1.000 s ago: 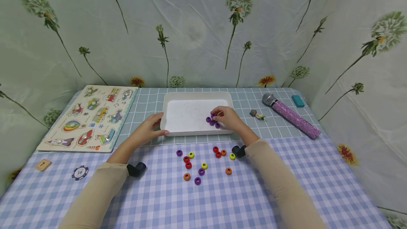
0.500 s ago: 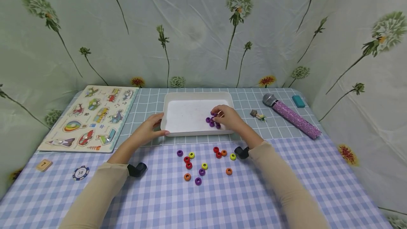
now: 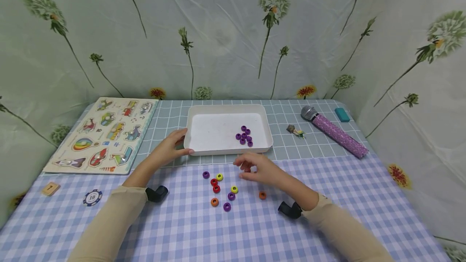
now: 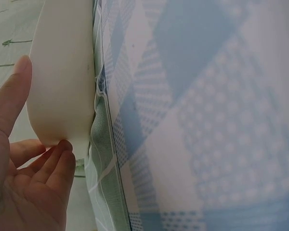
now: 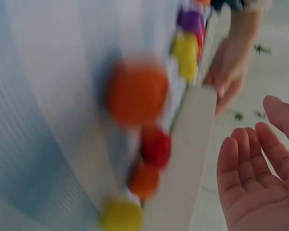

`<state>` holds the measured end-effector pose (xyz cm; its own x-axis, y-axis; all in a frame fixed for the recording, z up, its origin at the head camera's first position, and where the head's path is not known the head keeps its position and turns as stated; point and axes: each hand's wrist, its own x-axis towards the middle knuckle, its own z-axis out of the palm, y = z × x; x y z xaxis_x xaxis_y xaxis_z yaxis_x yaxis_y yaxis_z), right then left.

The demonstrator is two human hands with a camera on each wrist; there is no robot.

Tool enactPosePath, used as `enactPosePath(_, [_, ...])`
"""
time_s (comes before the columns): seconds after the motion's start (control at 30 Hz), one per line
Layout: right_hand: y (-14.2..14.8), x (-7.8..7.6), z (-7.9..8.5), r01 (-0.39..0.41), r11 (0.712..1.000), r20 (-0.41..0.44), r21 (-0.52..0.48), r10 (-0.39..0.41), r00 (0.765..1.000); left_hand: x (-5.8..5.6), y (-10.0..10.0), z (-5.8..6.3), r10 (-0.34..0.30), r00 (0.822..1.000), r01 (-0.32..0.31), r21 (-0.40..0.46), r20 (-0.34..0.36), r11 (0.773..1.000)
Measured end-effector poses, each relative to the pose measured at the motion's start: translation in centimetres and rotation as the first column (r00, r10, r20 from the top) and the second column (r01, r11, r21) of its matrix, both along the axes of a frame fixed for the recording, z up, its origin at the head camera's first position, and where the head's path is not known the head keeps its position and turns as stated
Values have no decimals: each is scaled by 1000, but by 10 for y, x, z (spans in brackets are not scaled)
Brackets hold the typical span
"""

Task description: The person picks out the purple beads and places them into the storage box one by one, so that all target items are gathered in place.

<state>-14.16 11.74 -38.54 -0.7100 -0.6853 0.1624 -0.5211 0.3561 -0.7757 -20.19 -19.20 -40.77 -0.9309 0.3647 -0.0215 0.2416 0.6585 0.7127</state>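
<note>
A shallow white tray (image 3: 212,128) lies on the cloth, with several purple beads (image 3: 242,141) clustered toward its right side. My left hand (image 3: 168,146) holds the tray's near left corner, thumb at the front wall and fingers at the side. In the left wrist view, thumb and fingertips touch the tray's wall (image 4: 62,72). Just in front of the tray, my right hand (image 3: 260,169) hovers with loosely bent fingers and nothing visible in it. It hides some beads in the head view; the right wrist view shows red (image 5: 156,147), orange (image 5: 137,91) and yellow (image 5: 121,215) ones.
Left of centre lie loose beads, among them a red one (image 3: 216,189) and a purple one (image 3: 227,207). A puzzle board (image 3: 103,134), number tile (image 3: 50,189) and poker chip (image 3: 92,197) are at left. At right are a glittery microphone (image 3: 333,132), small figurine (image 3: 295,131) and teal block (image 3: 342,115).
My right hand has let go of a purple bead in the tray and drawn back toward me, over the beads in front. My left hand has stayed at the tray's corner.
</note>
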Motion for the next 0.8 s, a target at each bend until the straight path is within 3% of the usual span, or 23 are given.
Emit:
enactPosePath(0.13, [-2, 20, -11, -66, 997, 71, 37, 63, 995, -1, 0, -1, -3, 1000, 3, 4, 5, 1000])
enactPosePath(0.27, [-5, 31, -18, -103, 991, 90, 87, 96, 991, -1, 1, 0, 3, 1000, -3, 2, 8, 1000])
enactPosePath(0.57, [-8, 31, -25, -115, 980, 79, 164, 103, 992, 0, 1, 1, 4, 1000, -4, -5, 22, 1000])
enactPosePath(0.8, [-17, 31, -25, -141, 961, -38, 240, 154, 987, 0, 0, 0, 8, 1000, -8, 5, 23, 1000])
